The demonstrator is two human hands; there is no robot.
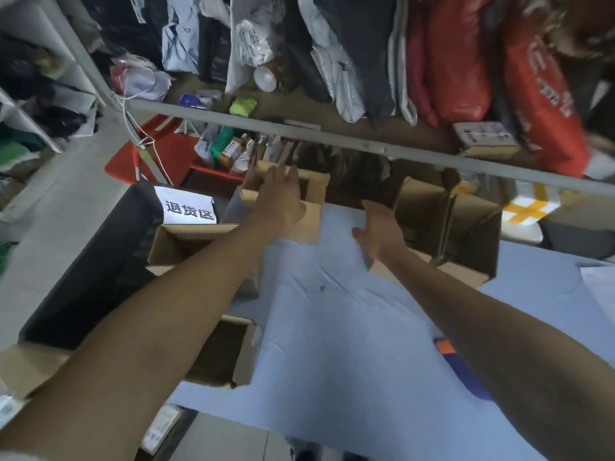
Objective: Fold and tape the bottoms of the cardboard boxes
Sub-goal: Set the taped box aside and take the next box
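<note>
Hands reach forward over a table covered in pale blue sheeting [332,311]. The left hand [278,197] lies flat on a small cardboard box [309,217] at the far edge of the table, its fingers straight and spread across the box's top flaps, pressing rather than gripping. Just beyond those fingertips the box's far flaps [316,181] stand up, and past them is the dark space under a grey shelf rail [332,136].

The right hand [381,227] is to the right of that box and apart from it, hovering low over the blue sheeting with the thumb out to the left. Its fingers point away from the camera and are partly hidden behind the palm, so whether they are relaxed or curled cannot be told; nothing is seen in its grasp. Immediately right of this hand stands a larger open cardboard box [466,241], its flaps up and its dark inside showing.

Left of the left forearm, another open box [186,241] leans against a black bin [93,267] bearing a white printed label [186,206]. Nearer the person, beneath the same forearm, a further open box [219,351] sits at the table's left edge. Under the right forearm an orange and blue object [456,361] lies on the sheeting, too hidden to identify. Above the rail, bagged parcels [459,61] crowd the shelf.
</note>
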